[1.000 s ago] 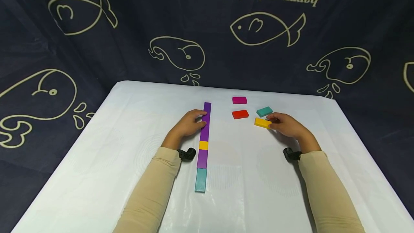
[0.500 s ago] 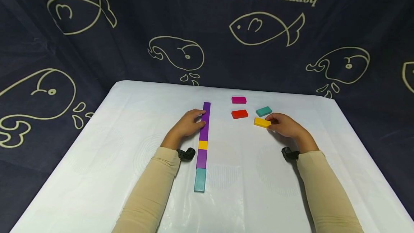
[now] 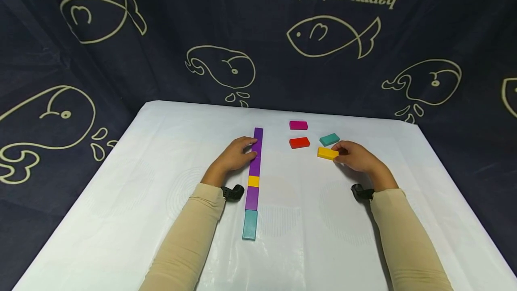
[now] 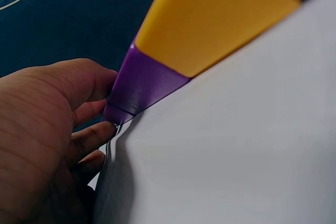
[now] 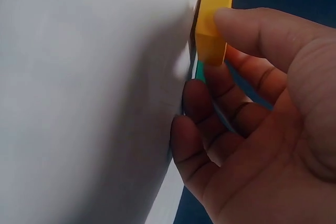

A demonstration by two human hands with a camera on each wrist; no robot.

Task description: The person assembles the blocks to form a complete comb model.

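Observation:
A straight row of blocks runs front to back on the table. Purple blocks (image 3: 255,168) form its far part, followed toward the front by a short yellow block (image 3: 253,181), a purple block (image 3: 251,198) and a teal block (image 3: 250,225). From the left side, my left hand (image 3: 234,154) touches the far purple part with thumb and fingertips; a seam between purple blocks shows there in the left wrist view. My right hand (image 3: 357,155) pinches the right end of a loose yellow block (image 3: 326,153) between thumb and fingers. That block lies at table level.
Behind the held block lies a teal block (image 3: 329,139). A red block (image 3: 300,143) and a magenta block (image 3: 298,125) sit between it and the row. The white table (image 3: 295,255) ends at a dark curtain (image 3: 266,80) with fish drawings.

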